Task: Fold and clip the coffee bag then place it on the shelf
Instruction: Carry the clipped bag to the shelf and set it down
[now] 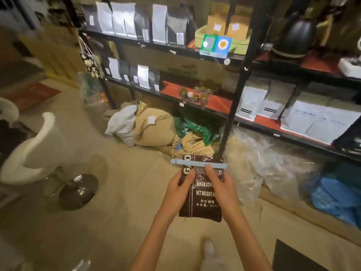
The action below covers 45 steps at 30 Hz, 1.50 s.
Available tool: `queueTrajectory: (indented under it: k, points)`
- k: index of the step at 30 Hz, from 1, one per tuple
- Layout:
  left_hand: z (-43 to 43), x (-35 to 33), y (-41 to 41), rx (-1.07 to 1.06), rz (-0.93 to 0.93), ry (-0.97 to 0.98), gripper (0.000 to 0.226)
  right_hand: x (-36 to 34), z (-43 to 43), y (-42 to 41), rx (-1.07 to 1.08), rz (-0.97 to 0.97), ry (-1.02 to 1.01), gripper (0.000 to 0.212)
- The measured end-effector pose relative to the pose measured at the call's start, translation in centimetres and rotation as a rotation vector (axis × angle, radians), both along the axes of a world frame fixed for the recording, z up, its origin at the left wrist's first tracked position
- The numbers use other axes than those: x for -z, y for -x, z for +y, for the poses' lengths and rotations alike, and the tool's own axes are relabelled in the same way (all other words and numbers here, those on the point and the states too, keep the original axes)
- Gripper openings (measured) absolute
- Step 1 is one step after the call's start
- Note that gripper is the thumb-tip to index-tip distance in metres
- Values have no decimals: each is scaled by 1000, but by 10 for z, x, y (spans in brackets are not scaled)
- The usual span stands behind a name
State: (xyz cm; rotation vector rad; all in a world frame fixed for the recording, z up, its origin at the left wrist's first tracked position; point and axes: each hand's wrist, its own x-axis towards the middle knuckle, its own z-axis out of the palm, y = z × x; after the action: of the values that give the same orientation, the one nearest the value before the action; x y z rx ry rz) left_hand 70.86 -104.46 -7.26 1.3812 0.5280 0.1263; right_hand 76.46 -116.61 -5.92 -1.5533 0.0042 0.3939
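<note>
Fingers (pixel 188 177) of left hand (pixel 178 191), right hand (pixel 223 189) around coffee bag (pixel 202 202), clip (pixel 197 163) just above

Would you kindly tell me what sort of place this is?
Probably a coffee stockroom: black metal shelving lined with white and black stand-up pouches, and tan burlap sacks on the floor.

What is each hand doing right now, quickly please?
Left hand: grips the left side of the coffee bag, just below the blue clip.
Right hand: grips the bag's right side.
</note>
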Motion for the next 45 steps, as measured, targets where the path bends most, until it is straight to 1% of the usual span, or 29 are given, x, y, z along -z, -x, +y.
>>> queueTrajectory:
  k: [1, 3, 6, 9, 13, 16, 19, 21, 23, 24, 26, 29, 32, 33, 35, 37, 39, 42, 45]
  points:
    - [23, 5, -24, -26, -14, 3, 22, 7, 25, -28, -33, 15, 1, 17]
    - [38, 1, -43, -60, -31, 41, 22, 10, 39, -49, -36, 27, 8, 14]
    - [78, 5, -96, -195, -60, 150, 28, 17, 78, -105, -68, 34, 19, 17]
    - [118, 0, -155, -305, -67, 176, 31, 15, 118, -164, -110, 28, 15, 22]
    - [164, -3, -229, -369, -89, 228, 17, 11, 169, -231, -108, 34, -28, 19]
    - [197, -1, -273, -414, -63, 231, 10, 7, 199, -267, -110, 67, -19, 21]
    - [232, 1, -312, -395, -60, 256, 11, 6, 229, -303, -125, 98, -6, 24]
    - [254, 0, -331, -355, -67, 235, 12, 3, 247, -325, -143, 99, 9, 27]
    - [282, 3, -351, -312, -66, 225, 10, 1, 267, -348, -122, 78, -21, 29]
    - [300, 3, -362, -279, -68, 211, 9, -1, 277, -361, -109, 37, -12, 30]
    - [337, 2, -384, -205, -79, 155, 7, -7, 299, -388, -118, -64, 54, 27]
    - [390, 4, -415, -108, -80, 63, 9, -13, 339, -425, -188, -189, 209, 11]
    - [454, 10, -450, -45, -99, 79, 4, -15, 400, -455, -140, -300, 359, 6]
    - [474, 10, -464, -32, -114, 90, 3, -16, 421, -463, -113, -352, 430, 6]
    - [509, 14, -488, 1, -136, 103, 3, -16, 458, -481, -44, -364, 561, 10]
    - [539, 18, -512, 42, -152, 108, 4, -17, 487, -503, -11, -356, 598, 9]
    - [561, 22, -534, 81, -164, 115, 5, -18, 508, -521, -90, -340, 646, 11]
    - [580, 30, -564, 131, -120, 89, 4, -18, 532, -545, -237, -327, 829, 30]
    - [586, 42, -582, 152, -82, 71, 2, -7, 541, -567, -255, -360, 923, 34]
